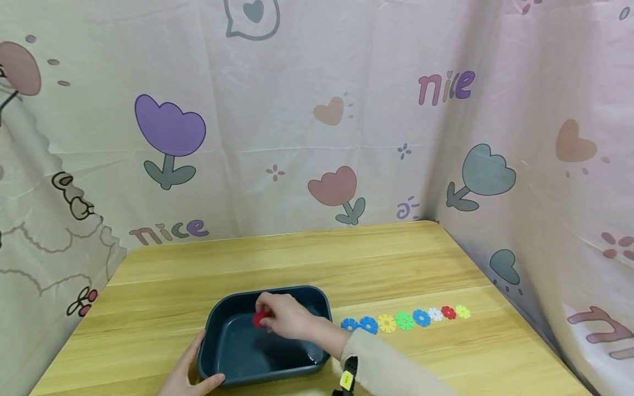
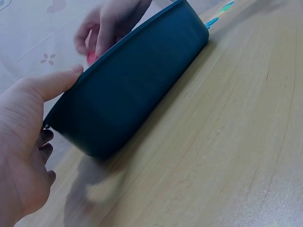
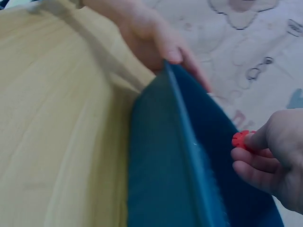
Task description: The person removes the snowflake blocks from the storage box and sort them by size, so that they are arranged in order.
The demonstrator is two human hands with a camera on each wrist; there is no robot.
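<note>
A dark blue-green rectangular tray (image 1: 267, 378) with raised walls sits at the front of the wooden table. At its near left corner, my left hand (image 1: 184, 378) grips the rim, thumb (image 2: 64, 81) on top and the other fingers around the outside. My right hand (image 1: 286, 318) is over the inside of the tray, pinching a red notched plastic disc (image 3: 239, 139) between thumb and fingertips. In the head view part of the red disc (image 1: 258, 320) is covered by the fingers.
To the tray's right, a row of flower-shaped notched discs runs across the table: several blue, a yellow (image 1: 387, 323), a green (image 1: 404, 320), a white (image 1: 435, 314), a red (image 1: 448, 312) and a light green one (image 1: 463, 312). A printed curtain (image 1: 277, 137) hangs behind.
</note>
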